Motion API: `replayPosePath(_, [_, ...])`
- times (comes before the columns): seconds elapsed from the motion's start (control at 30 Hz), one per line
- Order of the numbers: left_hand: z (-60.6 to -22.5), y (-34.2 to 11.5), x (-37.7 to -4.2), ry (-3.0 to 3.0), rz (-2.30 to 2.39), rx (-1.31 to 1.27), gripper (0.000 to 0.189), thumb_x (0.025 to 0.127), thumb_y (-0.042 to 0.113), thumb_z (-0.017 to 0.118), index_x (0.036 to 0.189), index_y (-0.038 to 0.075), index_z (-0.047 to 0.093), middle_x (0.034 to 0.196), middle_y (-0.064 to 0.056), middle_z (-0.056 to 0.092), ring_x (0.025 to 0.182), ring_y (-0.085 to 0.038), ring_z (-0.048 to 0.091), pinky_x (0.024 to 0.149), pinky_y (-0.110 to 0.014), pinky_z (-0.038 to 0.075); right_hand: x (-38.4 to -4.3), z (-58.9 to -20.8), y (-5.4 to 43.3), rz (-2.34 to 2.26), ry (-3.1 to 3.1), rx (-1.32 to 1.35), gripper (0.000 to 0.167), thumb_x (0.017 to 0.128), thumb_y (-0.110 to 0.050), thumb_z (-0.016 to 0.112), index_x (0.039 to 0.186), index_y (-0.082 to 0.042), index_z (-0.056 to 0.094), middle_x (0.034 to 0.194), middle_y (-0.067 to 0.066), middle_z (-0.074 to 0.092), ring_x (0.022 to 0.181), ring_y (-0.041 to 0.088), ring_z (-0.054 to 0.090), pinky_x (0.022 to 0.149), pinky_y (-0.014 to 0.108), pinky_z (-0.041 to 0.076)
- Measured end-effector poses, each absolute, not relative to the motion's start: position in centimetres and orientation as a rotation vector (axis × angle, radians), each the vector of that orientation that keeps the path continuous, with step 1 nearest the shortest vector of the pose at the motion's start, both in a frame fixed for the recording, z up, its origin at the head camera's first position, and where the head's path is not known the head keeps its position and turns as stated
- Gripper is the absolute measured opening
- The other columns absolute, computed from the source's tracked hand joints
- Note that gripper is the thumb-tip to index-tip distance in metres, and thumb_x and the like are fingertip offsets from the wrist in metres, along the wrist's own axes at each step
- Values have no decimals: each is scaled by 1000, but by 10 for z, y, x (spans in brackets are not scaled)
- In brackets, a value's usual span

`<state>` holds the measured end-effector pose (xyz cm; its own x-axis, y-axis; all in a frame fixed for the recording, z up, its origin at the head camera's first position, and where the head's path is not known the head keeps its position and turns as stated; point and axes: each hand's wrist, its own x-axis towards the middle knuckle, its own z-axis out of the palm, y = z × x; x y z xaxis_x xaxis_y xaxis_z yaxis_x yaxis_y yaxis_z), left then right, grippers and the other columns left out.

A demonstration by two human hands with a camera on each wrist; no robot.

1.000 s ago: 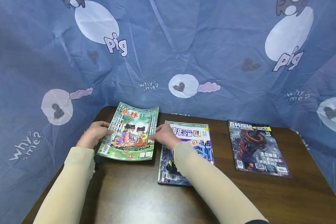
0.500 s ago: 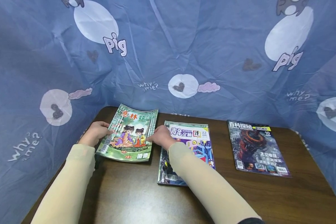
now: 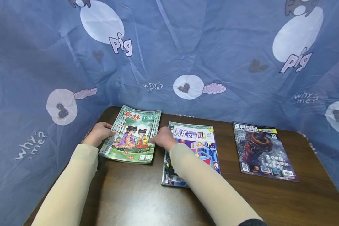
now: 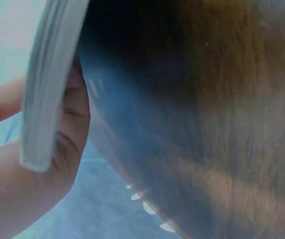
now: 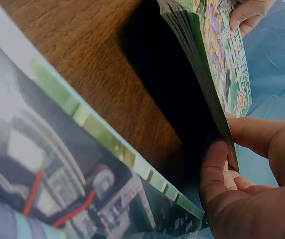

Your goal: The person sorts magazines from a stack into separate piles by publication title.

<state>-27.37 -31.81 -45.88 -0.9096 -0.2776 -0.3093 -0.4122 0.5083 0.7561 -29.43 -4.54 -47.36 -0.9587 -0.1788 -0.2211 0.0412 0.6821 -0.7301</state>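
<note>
Here, the left hand [image 3: 99,134] and right hand [image 3: 163,138] pinch opposite side edges of the green magazine [image 3: 134,141], tilted over the table's far left part. Wood of the table [image 3: 124,191] stretches nearer; a narrow strip separates it from the magazine stack [image 3: 199,147]. Both grips match a second ago; the magazine sits slightly lower.

Blue printed cloth [image 3: 228,40] — brown table [image 3: 271,201].
</note>
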Motion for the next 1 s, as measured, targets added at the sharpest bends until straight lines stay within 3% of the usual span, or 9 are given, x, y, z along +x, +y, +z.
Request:
replayPosePath(0.23, [-455,-320,-270,2649,1328,-572,37,97,2,66,127,-15,54,112,-25,57,92,-31,58,78,-42,51,-291,-474,-49,-1168,2607,-113,35,77,-24,90,71,-8,59,75,3,54,70,20,50,64,34,50])
replayPosePath(0.47, [-451,-317,-270,2689,1257,-631,38,95,8,69,126,-10,57,116,-24,57,100,-35,52,91,-49,41,-292,-472,-51,-1110,2658,-99,37,77,-27,91,71,-7,61,77,6,59,72,22,55,69,36,53])
replayPosePath(0.6, [-454,-315,-272,2712,1244,-636,37,95,9,70,124,-11,58,114,-24,58,97,-34,55,87,-47,45,-293,-472,-50,-1067,2667,-80,38,78,-29,91,74,-6,60,80,7,59,75,23,58,70,37,54])
replayPosePath(0.77, [-458,-315,-273,2755,1214,-619,34,93,5,70,117,-16,60,108,-26,59,90,-32,58,78,-44,51,-292,-473,-51,-1089,2654,-77,37,77,-28,91,78,-5,63,83,7,60,77,23,59,70,36,54])
replayPosePath(1.0, [-457,-318,-270,2899,1041,-598,22,85,5,74,95,-14,69,96,-25,65,89,-37,59,81,-50,50,-292,-472,-51,-1115,2669,-75,31,73,-23,93,75,-5,67,82,5,62,80,22,59,73,35,54])
